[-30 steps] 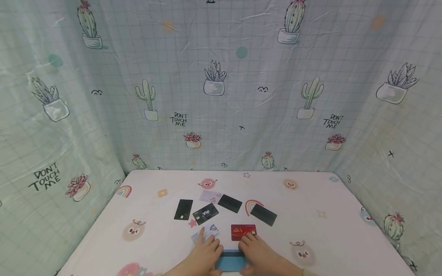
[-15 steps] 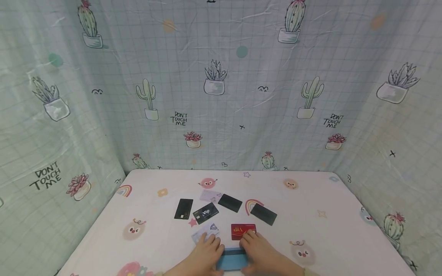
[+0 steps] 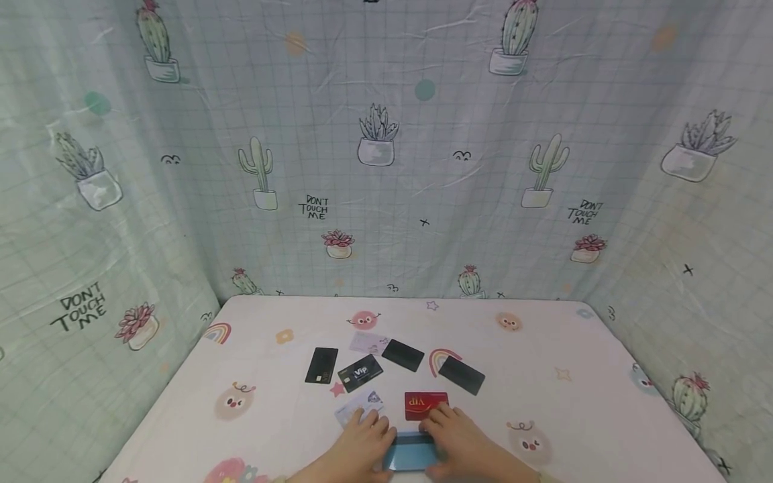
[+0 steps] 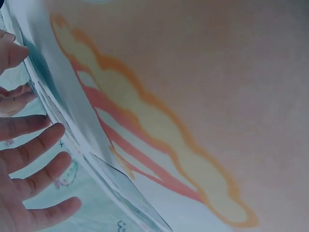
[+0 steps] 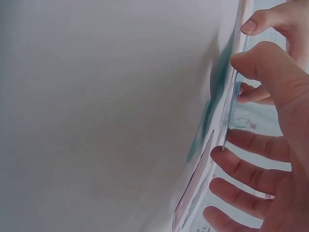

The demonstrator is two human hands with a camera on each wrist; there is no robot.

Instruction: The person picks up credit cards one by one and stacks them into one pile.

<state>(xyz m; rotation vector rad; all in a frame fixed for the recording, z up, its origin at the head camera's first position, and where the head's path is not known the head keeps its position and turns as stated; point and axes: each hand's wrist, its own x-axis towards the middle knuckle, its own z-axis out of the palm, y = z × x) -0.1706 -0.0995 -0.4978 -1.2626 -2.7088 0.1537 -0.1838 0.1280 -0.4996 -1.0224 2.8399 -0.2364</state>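
Observation:
A blue card [image 3: 412,453] with a dark stripe along its far edge is at the near middle of the table in the head view. At its left end, my left hand [image 3: 361,448] holds it between thumb and index finger. My right hand [image 3: 460,443] grips the right end, thumb near and fingers far. Just beyond the right fingers, partly covered by them, lies a red VIP card [image 3: 419,404]. A pale card [image 3: 371,402] lies partly under the left fingertips. In the right wrist view, the blue card's thin edge [image 5: 232,104] runs between thumb and fingers.
Farther back lie a black card [image 3: 321,365], a black VIP card [image 3: 360,373], a pale pink card [image 3: 368,343] and two more dark cards, one near the centre [image 3: 402,355] and one to its right [image 3: 461,375]. Patterned curtains [image 3: 386,188] stand behind and beside the table.
Both hands and the blue card have shifted slightly to the right and away from the body. The left index finger, stretched out over the pale card before, has drawn back. The other cards stay put.

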